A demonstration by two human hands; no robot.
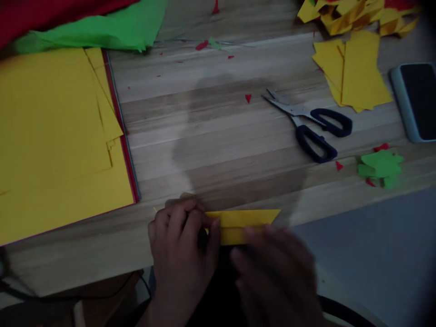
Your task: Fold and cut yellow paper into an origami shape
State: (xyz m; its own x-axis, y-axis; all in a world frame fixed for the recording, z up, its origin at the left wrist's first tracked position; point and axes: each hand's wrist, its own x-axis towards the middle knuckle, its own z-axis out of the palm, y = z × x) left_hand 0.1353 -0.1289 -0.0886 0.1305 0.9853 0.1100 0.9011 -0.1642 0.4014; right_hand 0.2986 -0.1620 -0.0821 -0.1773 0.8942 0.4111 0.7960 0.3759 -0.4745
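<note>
A folded strip of yellow paper (238, 219) lies at the table's front edge, its right end cut at a slant. My left hand (184, 236) pinches the strip's left end between thumb and curled fingers. Over the lower right part of the strip is my right hand (279, 268), smeared by motion; its fingertips overlap the paper, and I cannot make out whether they grip it. Scissors (296, 111) with dark blue handles rest beyond the hands, blades slightly apart and pointing left.
Large yellow sheets (51, 136) cover the table's left side, below green tissue paper (102, 32) and red material (51, 13). On the right are yellow paper pieces (361, 72), folded yellow shapes (357, 16), a phone (420, 100) and green scraps (381, 165). Red scraps (248, 98) lie scattered.
</note>
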